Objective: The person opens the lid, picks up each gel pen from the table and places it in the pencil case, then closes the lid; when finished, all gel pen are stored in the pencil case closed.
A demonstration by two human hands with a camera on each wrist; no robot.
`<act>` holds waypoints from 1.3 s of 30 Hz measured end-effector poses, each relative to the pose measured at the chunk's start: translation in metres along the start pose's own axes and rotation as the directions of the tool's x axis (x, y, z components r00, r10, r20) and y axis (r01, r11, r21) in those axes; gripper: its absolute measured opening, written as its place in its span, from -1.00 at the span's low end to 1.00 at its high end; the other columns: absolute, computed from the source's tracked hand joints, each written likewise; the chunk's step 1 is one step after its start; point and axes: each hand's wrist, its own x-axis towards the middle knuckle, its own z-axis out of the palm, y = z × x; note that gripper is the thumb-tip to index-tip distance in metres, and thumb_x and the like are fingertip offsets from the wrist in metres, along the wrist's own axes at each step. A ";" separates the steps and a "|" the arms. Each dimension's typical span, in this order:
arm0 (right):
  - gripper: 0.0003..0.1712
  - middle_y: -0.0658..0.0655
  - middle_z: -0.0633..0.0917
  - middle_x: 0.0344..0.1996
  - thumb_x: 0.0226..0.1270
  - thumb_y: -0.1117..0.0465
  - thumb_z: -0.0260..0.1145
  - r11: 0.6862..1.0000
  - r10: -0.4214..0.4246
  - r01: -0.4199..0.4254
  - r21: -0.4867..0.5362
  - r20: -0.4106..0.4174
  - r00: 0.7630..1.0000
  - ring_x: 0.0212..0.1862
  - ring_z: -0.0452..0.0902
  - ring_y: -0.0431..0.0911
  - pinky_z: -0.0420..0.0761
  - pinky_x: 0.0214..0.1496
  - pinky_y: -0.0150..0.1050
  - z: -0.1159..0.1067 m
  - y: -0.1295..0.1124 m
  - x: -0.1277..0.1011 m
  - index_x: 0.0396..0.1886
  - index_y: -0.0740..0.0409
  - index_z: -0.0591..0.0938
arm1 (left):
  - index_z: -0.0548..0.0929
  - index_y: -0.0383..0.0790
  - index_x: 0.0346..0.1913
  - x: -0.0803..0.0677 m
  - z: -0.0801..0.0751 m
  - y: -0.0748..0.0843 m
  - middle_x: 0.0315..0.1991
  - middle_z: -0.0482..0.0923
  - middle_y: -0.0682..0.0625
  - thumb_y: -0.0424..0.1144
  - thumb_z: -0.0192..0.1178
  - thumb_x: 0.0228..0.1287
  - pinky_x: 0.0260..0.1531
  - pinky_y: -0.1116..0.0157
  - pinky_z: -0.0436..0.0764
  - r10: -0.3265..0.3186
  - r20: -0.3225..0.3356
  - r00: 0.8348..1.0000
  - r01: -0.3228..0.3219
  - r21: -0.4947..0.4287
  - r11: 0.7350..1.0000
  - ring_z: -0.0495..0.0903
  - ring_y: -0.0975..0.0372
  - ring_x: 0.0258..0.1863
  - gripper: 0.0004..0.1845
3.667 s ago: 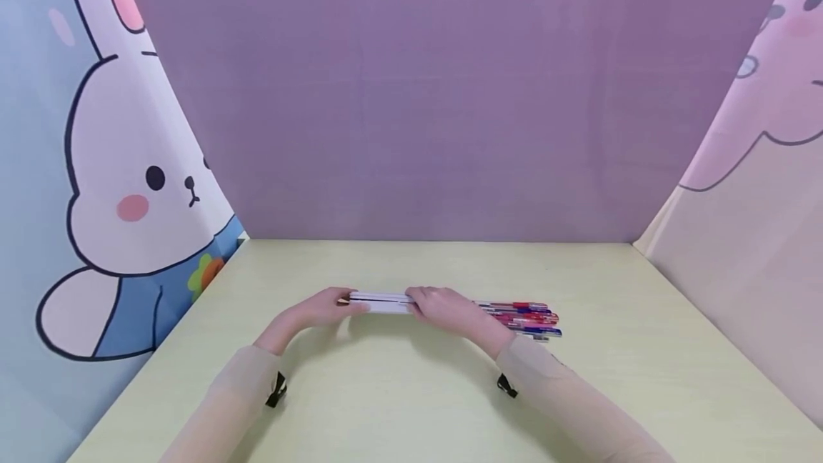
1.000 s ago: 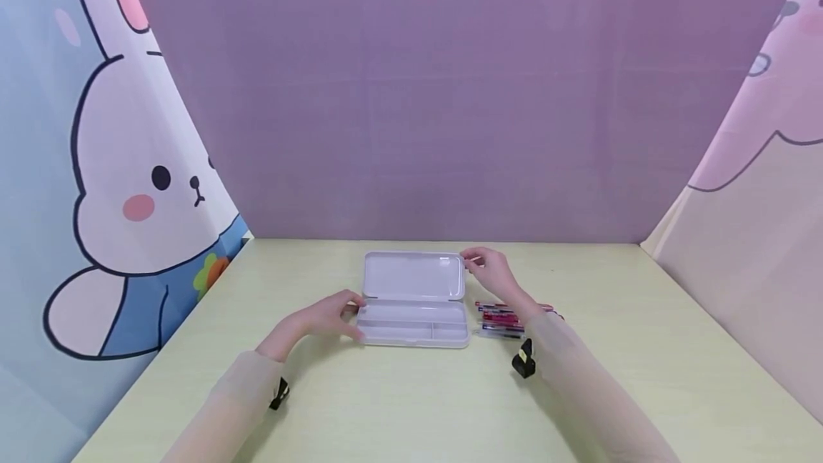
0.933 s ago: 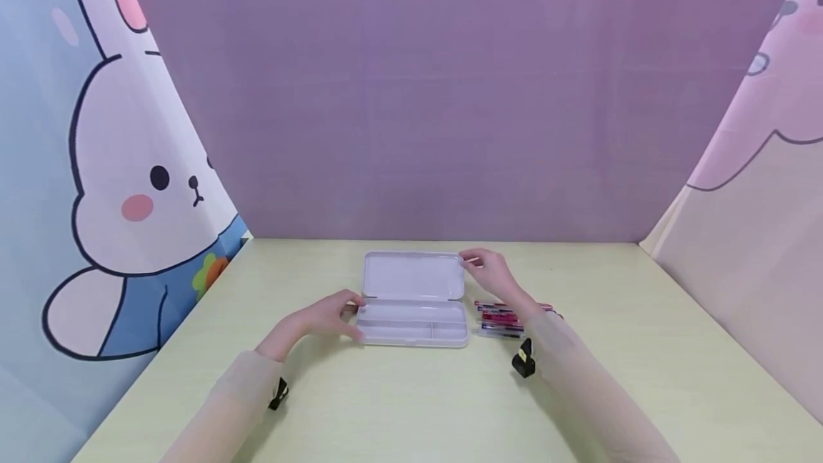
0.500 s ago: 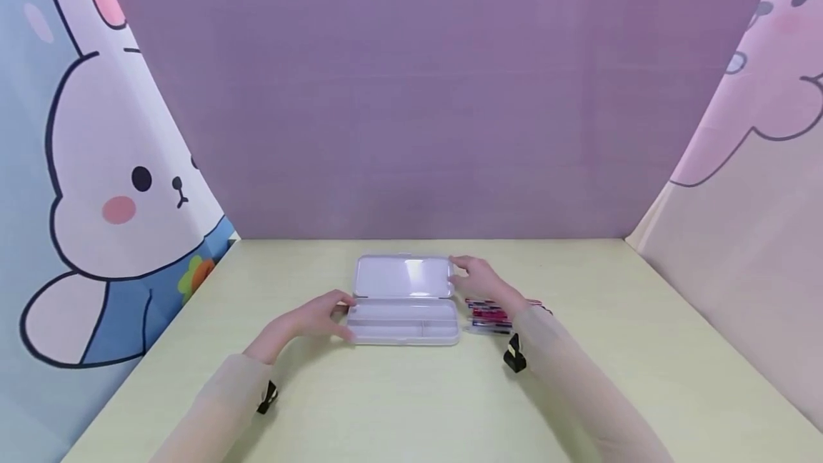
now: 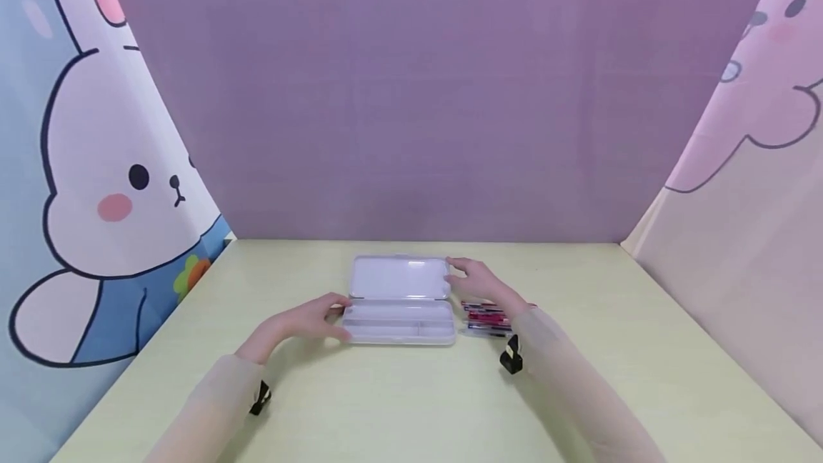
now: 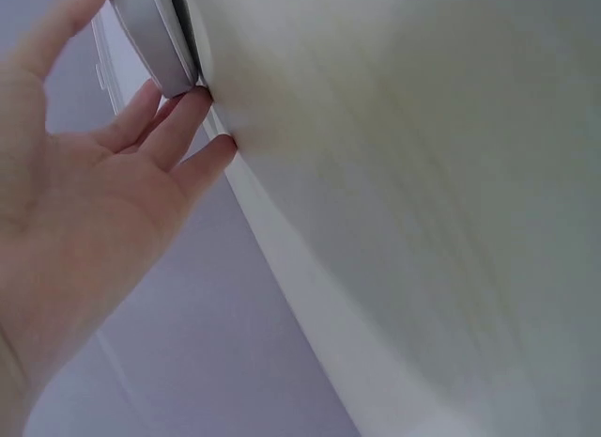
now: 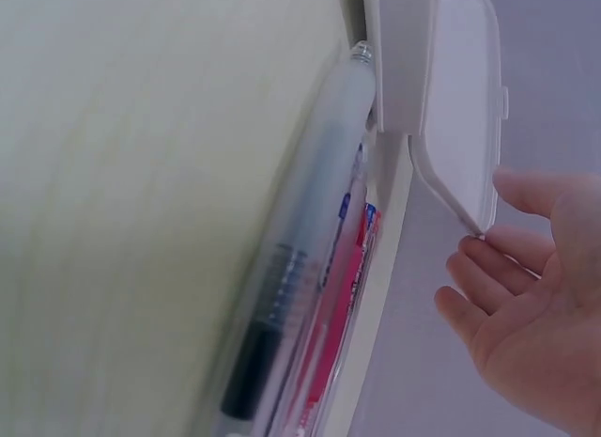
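Observation:
A white pencil case lies open in the middle of the pale green table (image 5: 411, 406), its lid (image 5: 398, 278) folded back behind the shallow base tray (image 5: 398, 325). My left hand (image 5: 313, 319) rests against the tray's left end with fingers nearly straight; the left wrist view shows the left hand (image 6: 103, 183) with thumb and fingers on either side of the grey case end (image 6: 155, 38). My right hand (image 5: 474, 283) touches the lid's right edge with relaxed fingers. In the right wrist view, the right hand (image 7: 531, 296) has a fingertip at the lid's (image 7: 455, 108) corner.
Several red, blue and black pens (image 5: 486, 317) lie bunched on the table just right of the case, under my right wrist; the pens (image 7: 319, 296) fill the right wrist view. A purple backdrop and cartoon-print curtains wall the table on three sides.
The case, closed between both hands 3.7 s ago, now lies open. In the last second the lid has settled farther back and my right hand has come down with it.

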 end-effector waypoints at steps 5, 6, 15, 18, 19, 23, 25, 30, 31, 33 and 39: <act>-0.40 0.32 0.35 0.32 0.40 0.14 0.12 0.999 -0.031 0.031 0.029 0.000 1.000 0.32 0.28 0.23 0.32 0.33 0.09 -0.003 0.001 -0.001 0.34 0.34 0.29 | 0.32 -0.47 0.22 -0.001 -0.001 -0.003 0.28 0.25 -0.38 -0.11 0.38 0.06 0.30 -0.05 0.25 0.024 0.008 1.000 -0.024 -0.030 0.999 0.28 -0.20 0.28 -0.25; -0.41 0.32 0.36 0.31 0.40 0.15 0.11 0.999 -0.038 0.038 0.035 -0.005 0.999 0.31 0.29 0.23 0.33 0.32 0.09 -0.003 0.002 -0.001 0.33 0.34 0.30 | 0.32 -0.47 0.21 -0.001 -0.001 -0.003 0.27 0.26 -0.38 -0.12 0.39 0.05 0.30 -0.05 0.25 0.030 0.004 1.000 -0.029 -0.029 0.999 0.29 -0.20 0.28 -0.25; -0.53 0.28 0.50 0.20 0.39 0.20 0.14 0.995 -0.060 0.065 0.070 -0.071 0.996 0.23 0.42 0.15 0.43 0.27 0.04 -0.016 0.008 -0.009 0.24 0.28 0.45 | 0.35 -0.48 0.17 0.002 0.000 -0.001 0.23 0.32 -0.37 -0.16 0.41 0.02 0.27 -0.04 0.32 0.052 -0.020 0.998 -0.052 -0.008 0.999 0.36 -0.18 0.23 -0.28; -0.56 0.27 0.55 0.16 0.39 0.20 0.14 0.995 -0.059 0.064 0.073 -0.069 0.996 0.19 0.47 0.13 0.48 0.22 0.01 -0.024 0.013 -0.016 0.21 0.27 0.47 | 0.34 -0.49 0.18 0.004 0.001 -0.002 0.24 0.31 -0.37 -0.15 0.40 0.03 0.26 -0.02 0.33 0.063 -0.017 0.998 -0.063 -0.003 0.998 0.37 -0.17 0.23 -0.27; -0.57 0.27 0.56 0.14 0.39 0.20 0.14 0.996 -0.054 0.059 0.073 -0.066 0.996 0.17 0.48 0.12 0.49 0.21 0.00 -0.027 0.014 -0.018 0.20 0.26 0.48 | 0.34 -0.50 0.18 0.005 0.001 -0.002 0.24 0.31 -0.38 -0.15 0.40 0.04 0.26 -0.02 0.33 0.068 -0.017 0.998 -0.068 -0.003 0.998 0.37 -0.17 0.23 -0.27; -0.60 0.25 0.59 0.10 0.40 0.18 0.14 0.997 -0.047 0.050 0.064 -0.060 0.997 0.14 0.50 0.11 0.52 0.18 0.00 -0.036 0.020 -0.028 0.17 0.23 0.51 | 0.34 -0.51 0.18 0.004 0.002 -0.001 0.23 0.31 -0.40 -0.15 0.40 0.05 0.26 -0.02 0.33 0.073 -0.022 0.997 -0.073 0.005 0.997 0.38 -0.18 0.22 -0.27; -0.60 0.25 0.60 0.09 0.40 0.15 0.15 0.997 -0.050 0.054 0.063 -0.062 0.997 0.13 0.51 0.11 0.53 0.17 0.00 -0.039 0.024 -0.032 0.15 0.22 0.52 | 0.35 -0.51 0.18 0.003 0.001 0.001 0.23 0.32 -0.40 -0.15 0.40 0.05 0.26 -0.02 0.33 0.065 -0.029 0.997 -0.064 0.006 0.998 0.38 -0.18 0.22 -0.27; -0.60 0.24 0.63 0.04 0.39 0.10 0.16 0.997 -0.057 0.061 0.045 -0.072 0.996 0.07 0.55 0.11 0.56 0.12 -0.01 -0.048 0.034 -0.042 0.11 0.21 0.56 | 0.35 -0.49 0.20 0.001 0.001 0.002 0.25 0.32 -0.38 -0.12 0.39 0.06 0.26 -0.02 0.33 0.036 -0.037 0.999 -0.036 0.008 0.999 0.38 -0.16 0.23 -0.26; -0.60 0.23 0.63 0.04 0.39 0.09 0.16 0.998 -0.052 0.056 0.043 -0.073 0.996 0.06 0.55 0.10 0.56 0.11 -0.01 -0.049 0.035 -0.044 0.10 0.21 0.56 | 0.34 -0.48 0.21 0.001 0.001 0.002 0.26 0.31 -0.37 -0.12 0.39 0.06 0.27 -0.02 0.33 0.030 -0.036 0.999 -0.029 0.002 1.000 0.37 -0.16 0.24 -0.25; -0.61 0.23 0.63 0.03 0.39 0.09 0.16 0.998 -0.044 0.046 0.034 -0.074 0.996 0.04 0.56 0.10 0.57 0.09 0.00 -0.053 0.038 -0.049 0.09 0.20 0.57 | 0.33 -0.48 0.23 0.002 0.001 0.000 0.27 0.30 -0.37 -0.13 0.38 0.07 0.28 -0.02 0.31 0.031 -0.028 0.999 -0.032 -0.016 0.999 0.36 -0.16 0.25 -0.25; -0.62 0.24 0.67 -0.05 0.38 0.09 0.17 0.998 -0.053 0.052 -0.020 -0.076 0.996 -0.05 0.59 0.09 0.60 0.00 -0.01 -0.063 0.053 -0.059 0.04 0.25 0.59 | 0.21 -0.47 0.32 0.006 -0.001 -0.006 0.31 0.22 -0.37 -0.24 0.34 0.12 0.29 -0.02 0.29 0.080 0.005 0.997 -0.079 -0.128 0.989 0.28 -0.20 0.29 -0.23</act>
